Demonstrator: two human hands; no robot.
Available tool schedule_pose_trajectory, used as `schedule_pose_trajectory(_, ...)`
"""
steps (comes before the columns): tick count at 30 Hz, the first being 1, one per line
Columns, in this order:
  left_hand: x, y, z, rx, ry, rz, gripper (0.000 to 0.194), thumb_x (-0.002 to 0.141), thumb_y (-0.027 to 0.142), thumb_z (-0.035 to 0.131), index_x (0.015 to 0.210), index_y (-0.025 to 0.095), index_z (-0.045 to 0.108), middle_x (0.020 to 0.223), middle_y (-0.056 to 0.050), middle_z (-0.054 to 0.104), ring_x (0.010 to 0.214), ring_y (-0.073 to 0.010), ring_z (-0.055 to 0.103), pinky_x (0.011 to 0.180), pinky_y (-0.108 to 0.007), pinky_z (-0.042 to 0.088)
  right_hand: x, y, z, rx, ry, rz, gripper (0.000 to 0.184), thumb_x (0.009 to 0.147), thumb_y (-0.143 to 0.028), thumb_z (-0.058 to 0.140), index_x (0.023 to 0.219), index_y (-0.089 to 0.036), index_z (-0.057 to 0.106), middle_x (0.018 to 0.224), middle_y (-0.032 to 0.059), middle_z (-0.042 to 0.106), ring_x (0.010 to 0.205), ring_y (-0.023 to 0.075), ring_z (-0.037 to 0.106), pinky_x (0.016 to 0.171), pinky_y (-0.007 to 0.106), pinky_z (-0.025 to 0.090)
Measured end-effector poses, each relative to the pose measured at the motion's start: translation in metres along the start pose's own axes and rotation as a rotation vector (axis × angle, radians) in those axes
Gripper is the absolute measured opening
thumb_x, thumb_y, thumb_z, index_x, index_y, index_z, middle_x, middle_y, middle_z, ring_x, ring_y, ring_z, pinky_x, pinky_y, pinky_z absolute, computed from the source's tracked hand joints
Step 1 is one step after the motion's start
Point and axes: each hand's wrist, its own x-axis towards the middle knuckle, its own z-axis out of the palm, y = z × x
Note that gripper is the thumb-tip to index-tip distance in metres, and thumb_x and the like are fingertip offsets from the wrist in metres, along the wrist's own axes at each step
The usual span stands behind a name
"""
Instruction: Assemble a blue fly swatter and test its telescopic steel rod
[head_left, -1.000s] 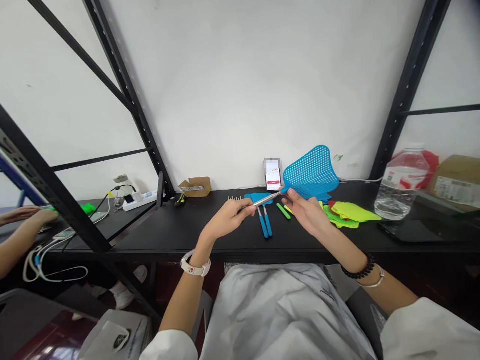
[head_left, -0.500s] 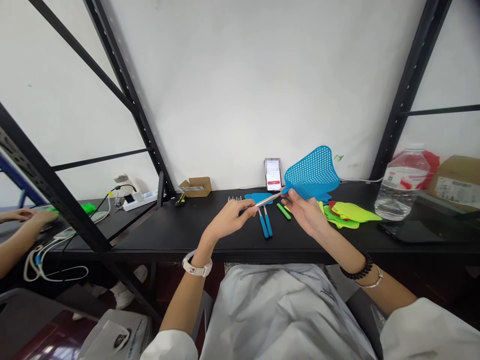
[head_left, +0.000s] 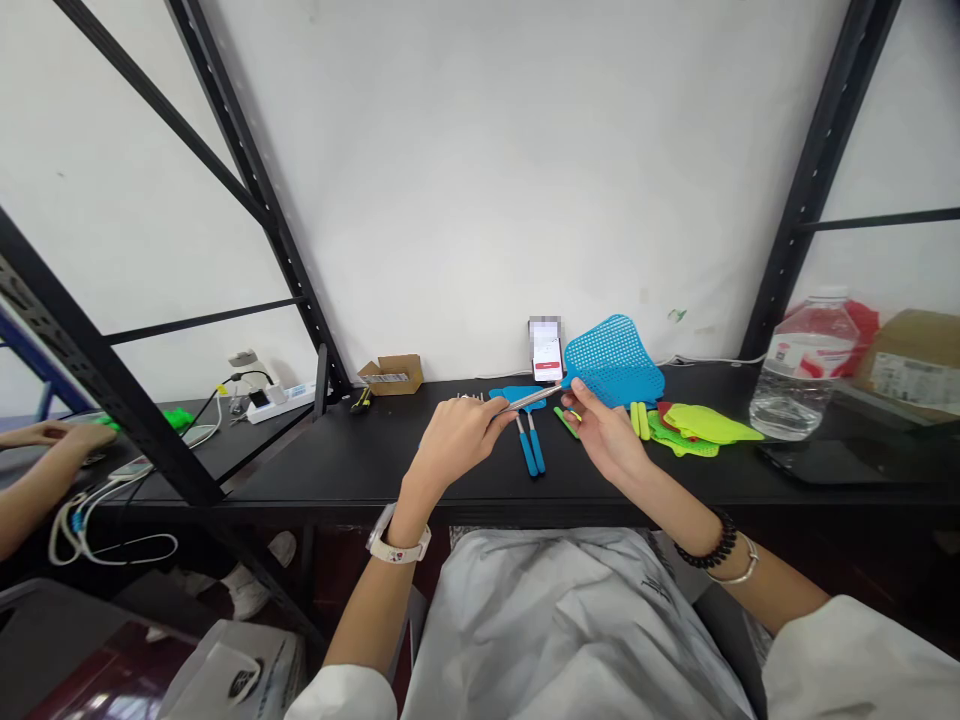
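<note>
Between both hands, a blue plastic fly swatter (head_left: 613, 362) is being held up, its head rising past the right fingers. The left hand (head_left: 457, 437) is pinching the end of its metal shaft (head_left: 534, 399), and the right hand (head_left: 604, 430) is pinching the shaft near the head. Just below the fingers, two blue-gripped handles (head_left: 530, 447) are lying on the black tabletop (head_left: 337, 470), lime swatter heads (head_left: 705, 423) are lying beyond the right fingers, and a phone (head_left: 546, 350) is standing farther back.

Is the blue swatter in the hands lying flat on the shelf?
No, the blue swatter is raised above the black shelf, its metal handle held in the left hand and right hand.
</note>
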Motion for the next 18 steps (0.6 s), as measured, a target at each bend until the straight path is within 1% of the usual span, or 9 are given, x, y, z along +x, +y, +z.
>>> schedule_pose_trajectory(4, 0.0000, 0.0015, 0.0001, 0.070, 0.016, 0.009, 0.045, 0.090, 0.044, 0.023, 0.092, 0.018, 0.060, 0.061, -0.005, 0.059, 0.057, -0.0165, 0.054, 0.049, -0.025, 0.022, 0.0026, 0.0013, -0.0025, -0.012, -0.006, 0.015, 0.022, 0.059, -0.034, 0.075, 0.071, -0.021, 0.063, 0.084, -0.0018, 0.062, 0.066, 0.0089, 0.054, 0.057, 0.022, 0.042)
schedule_pose_trajectory(10, 0.0000, 0.0058, -0.0009, 0.162, 0.020, 0.003, 0.044, 0.091, 0.042, 0.023, 0.093, 0.019, 0.059, 0.063, -0.006, 0.057, 0.059, -0.0174, 0.053, 0.049, -0.025, 0.021, 0.0032, 0.0044, -0.0045, 0.037, -0.003, 0.040, 0.018, 0.060, -0.031, 0.075, 0.069, -0.020, 0.064, 0.084, -0.0008, 0.062, 0.065, 0.0075, 0.052, 0.052, 0.020, 0.039)
schedule_pose_trajectory(14, 0.0001, 0.0078, -0.0018, 0.181, 0.007, -0.005, 0.042, 0.091, 0.040, 0.023, 0.090, 0.018, 0.059, 0.063, -0.006, 0.057, 0.059, -0.0181, 0.054, 0.048, -0.026, 0.021, 0.0018, 0.0047, -0.0032, 0.048, 0.000, 0.034, 0.017, 0.060, -0.030, 0.075, 0.067, -0.020, 0.064, 0.082, -0.0012, 0.062, 0.064, 0.0072, 0.051, 0.051, 0.019, 0.039)
schedule_pose_trajectory(18, 0.0024, 0.0071, 0.0039, 0.152, -0.009, -0.012, 0.041, 0.092, 0.039, 0.022, 0.089, 0.017, 0.057, 0.064, -0.006, 0.059, 0.059, -0.0184, 0.054, 0.048, -0.027, 0.019, 0.0048, 0.0028, -0.0039, 0.062, 0.017, 0.036, 0.018, 0.059, -0.028, 0.076, 0.067, -0.019, 0.064, 0.079, -0.0012, 0.060, 0.063, 0.0063, 0.050, 0.050, 0.016, 0.039)
